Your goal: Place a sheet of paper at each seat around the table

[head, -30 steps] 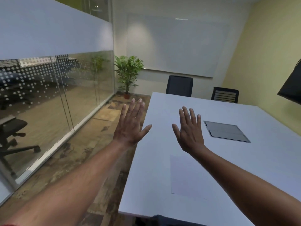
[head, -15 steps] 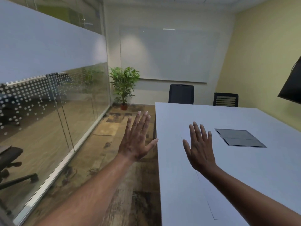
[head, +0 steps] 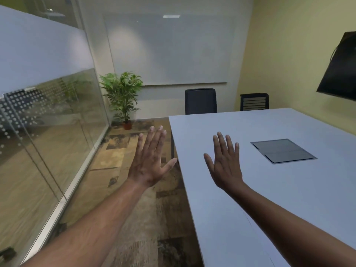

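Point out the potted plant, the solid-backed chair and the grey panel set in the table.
Potted plant (head: 123, 93): head view, on its green fronds.
Solid-backed chair (head: 200, 101): head view, middle of the dark backrest.
Grey panel (head: 283, 150): head view, centre of its flat lid in the white table (head: 250, 189).

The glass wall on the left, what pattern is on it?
Rows of white dots on the glass wall, below a frosted band; head view.
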Motion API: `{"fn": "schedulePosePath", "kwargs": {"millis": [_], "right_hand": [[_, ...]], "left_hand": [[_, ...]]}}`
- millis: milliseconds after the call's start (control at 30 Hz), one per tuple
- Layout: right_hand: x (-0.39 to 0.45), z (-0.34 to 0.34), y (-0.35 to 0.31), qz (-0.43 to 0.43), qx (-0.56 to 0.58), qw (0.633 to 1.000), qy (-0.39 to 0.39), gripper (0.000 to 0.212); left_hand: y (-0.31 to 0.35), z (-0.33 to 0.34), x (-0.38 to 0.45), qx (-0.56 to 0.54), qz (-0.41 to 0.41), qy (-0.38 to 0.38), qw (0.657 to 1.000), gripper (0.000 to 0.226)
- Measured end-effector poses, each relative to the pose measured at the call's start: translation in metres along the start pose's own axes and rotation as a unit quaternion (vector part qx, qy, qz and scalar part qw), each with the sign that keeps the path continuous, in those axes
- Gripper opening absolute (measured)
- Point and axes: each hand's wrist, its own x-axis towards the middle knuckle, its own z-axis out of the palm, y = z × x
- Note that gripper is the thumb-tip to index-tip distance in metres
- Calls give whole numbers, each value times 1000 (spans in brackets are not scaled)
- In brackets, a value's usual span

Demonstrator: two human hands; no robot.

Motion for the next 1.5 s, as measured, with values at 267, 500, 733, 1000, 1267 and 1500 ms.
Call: {"fn": "schedulePosePath", "kwargs": {"millis": [267, 500, 733, 1000, 1267, 1500], "right_hand": [[87, 53, -19, 13, -27, 1000, 0, 86], [150, 104, -26, 62, -90, 994, -16, 80], [206, 118, -39, 133, -131, 982, 0, 81], [244, 144, -2, 202, -182, 962, 13, 78], [298, 217, 92, 266, -180, 947, 25, 76], [338, 255, 158, 294, -194, 936, 9, 76]], "left_hand": [[-69, 61, 89, -35, 38, 21, 998, 97], [-139, 155, 163, -98, 92, 24, 991, 95], [-180, 211, 250, -147, 189, 17, 971, 93], [-144, 277, 334, -209, 261, 2, 942, 94], [-102, 386, 415, -215, 314, -33, 924, 94], [-70, 456, 491, -219, 358, -68, 905, 95]]}}
